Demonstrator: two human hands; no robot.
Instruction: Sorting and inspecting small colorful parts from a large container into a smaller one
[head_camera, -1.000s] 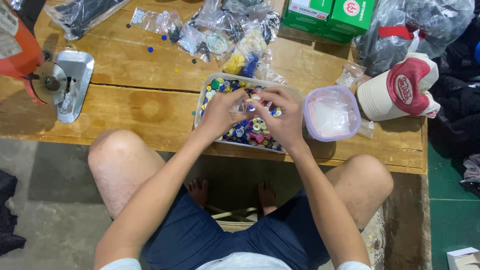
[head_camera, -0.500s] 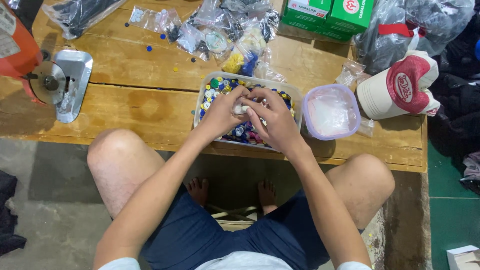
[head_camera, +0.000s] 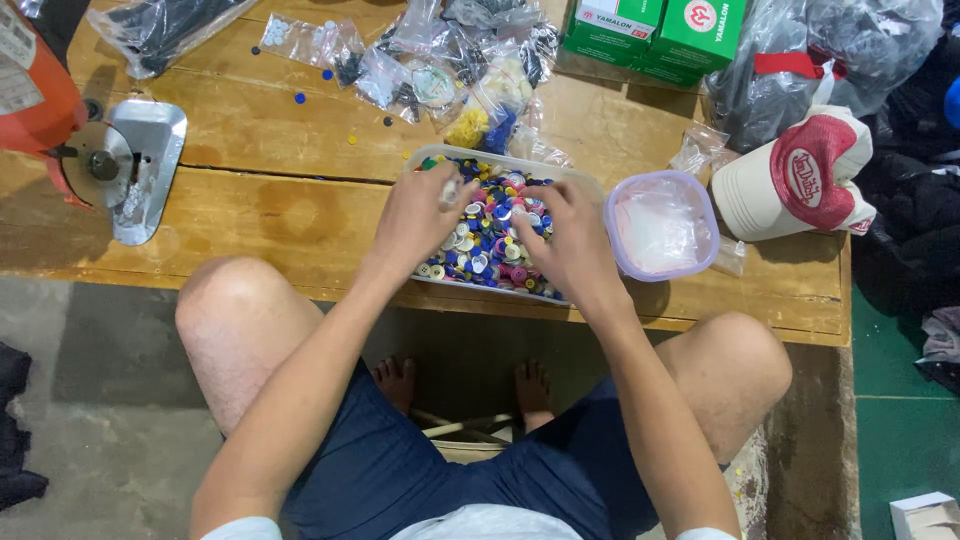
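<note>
Left hand (head_camera: 425, 215): pinching a small pale button (head_camera: 449, 190) over the tray.
Right hand (head_camera: 565, 240): fingers spread, resting in the buttons.
Tray (head_camera: 520, 168): clear, full of mixed-colour buttons, on wooden tabletop (head_camera: 270, 205).

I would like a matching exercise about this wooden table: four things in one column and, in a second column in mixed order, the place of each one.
Things:
1. clear plastic tray of mixed coloured buttons
2. square container with lilac rim
3. red and cream cap
4. two green cardboard boxes

Places:
A. far edge of the table, above the lilac-rimmed container
B. under both hands
C. right end of the table
D. just right of the button tray

Pairs: 1-B, 2-D, 3-C, 4-A
</note>
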